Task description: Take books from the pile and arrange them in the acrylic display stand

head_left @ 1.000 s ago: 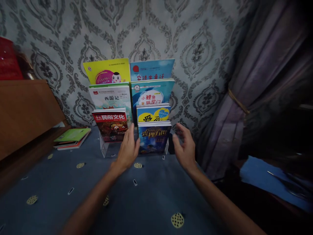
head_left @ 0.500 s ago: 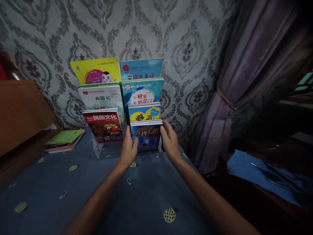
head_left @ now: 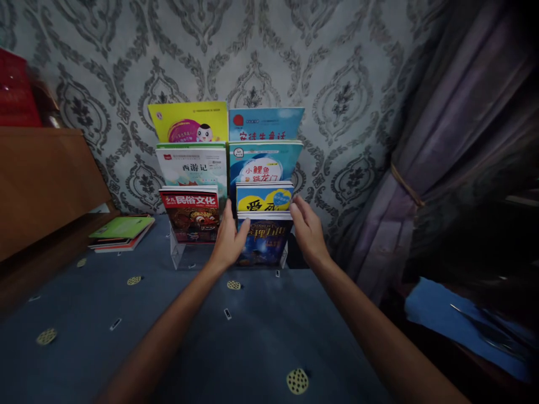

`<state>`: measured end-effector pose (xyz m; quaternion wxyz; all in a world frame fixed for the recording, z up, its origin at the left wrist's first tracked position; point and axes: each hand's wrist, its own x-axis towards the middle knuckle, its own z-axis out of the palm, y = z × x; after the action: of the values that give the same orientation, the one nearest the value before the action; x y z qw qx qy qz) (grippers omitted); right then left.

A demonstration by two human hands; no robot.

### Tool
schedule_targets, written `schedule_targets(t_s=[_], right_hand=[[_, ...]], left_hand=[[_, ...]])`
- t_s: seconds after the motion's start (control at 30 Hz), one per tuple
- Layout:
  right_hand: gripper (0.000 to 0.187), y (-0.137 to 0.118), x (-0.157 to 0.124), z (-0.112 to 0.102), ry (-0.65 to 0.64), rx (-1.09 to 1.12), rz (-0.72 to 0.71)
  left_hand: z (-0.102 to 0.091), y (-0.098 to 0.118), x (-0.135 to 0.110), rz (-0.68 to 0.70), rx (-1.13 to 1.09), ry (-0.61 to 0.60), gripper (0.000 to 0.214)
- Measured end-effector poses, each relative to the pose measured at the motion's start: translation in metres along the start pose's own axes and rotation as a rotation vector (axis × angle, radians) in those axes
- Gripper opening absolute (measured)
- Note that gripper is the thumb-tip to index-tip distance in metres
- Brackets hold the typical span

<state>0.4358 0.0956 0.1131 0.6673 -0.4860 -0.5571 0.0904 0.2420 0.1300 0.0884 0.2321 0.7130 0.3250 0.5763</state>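
Observation:
A clear book rack [head_left: 176, 257] stands against the wall with children's books in two columns. At the right front is a dark blue book [head_left: 263, 244], with further white page edges behind its top. My left hand [head_left: 229, 238] is at its left side, thumb on the upper left corner and fingers along the edge. My right hand [head_left: 309, 230] presses on the right edge near the top, its thumb and fingers close together. Behind stand a yellow-and-blue book [head_left: 265, 197] and a teal book [head_left: 266, 160]. Left of my hands is a red-titled book [head_left: 194, 219].
A pile of books with a green cover [head_left: 122, 227] lies at the left beside a brown wooden cabinet [head_left: 46, 185]. A tied purple curtain [head_left: 391, 207] hangs at the right. Below it is a blue cloth [head_left: 442, 320] with a thin metal tool. Patterned blue cloth [head_left: 177, 336] covers the table.
The view has swung left, so everything sits further right. Both hands stay at the sides of the dark blue book, the left thumb now higher, by its top corner.

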Motion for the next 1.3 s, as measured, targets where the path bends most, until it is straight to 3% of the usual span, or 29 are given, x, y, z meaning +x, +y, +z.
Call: schedule_targets(t_s=[0.17, 0.33, 0.47, 0.6, 0.7, 0.8, 1.0, 1.3], right_hand=[[0.058, -0.009, 0.013, 0.005, -0.091, 0.017, -0.052], [0.056, -0.008, 0.009, 0.004, -0.02, -0.062, -0.081], [0.049, -0.034, -0.013, 0.012, 0.097, -0.208, -0.322], [0.041, -0.067, -0.043, 0.049, -0.148, -0.193, -0.536], [0.049, -0.071, -0.06, 0.088, -0.281, -0.164, -0.518], [0.062, -0.06, -0.065, 0.122, -0.279, -0.17, -0.404], [0.074, -0.037, -0.056, 0.156, -0.266, -0.191, -0.296], [0.075, -0.027, -0.055, 0.163, -0.245, -0.174, -0.286]], left_hand=[[-0.001, 0.0, 0.025, 0.027, -0.025, -0.01, 0.069], [-0.009, 0.004, 0.012, 0.085, 0.036, -0.021, 0.066], [-0.039, 0.022, -0.009, 0.291, 0.254, 0.015, 0.053], [-0.083, 0.022, -0.01, 0.399, 0.525, 0.174, 0.04], [-0.111, 0.0, 0.0, 0.323, 0.577, 0.389, 0.047], [-0.129, -0.028, 0.009, 0.211, 0.519, 0.482, 0.059], [-0.132, -0.054, 0.013, 0.123, 0.359, 0.356, 0.065], [-0.129, -0.063, 0.022, 0.05, 0.276, 0.274, 0.075]])
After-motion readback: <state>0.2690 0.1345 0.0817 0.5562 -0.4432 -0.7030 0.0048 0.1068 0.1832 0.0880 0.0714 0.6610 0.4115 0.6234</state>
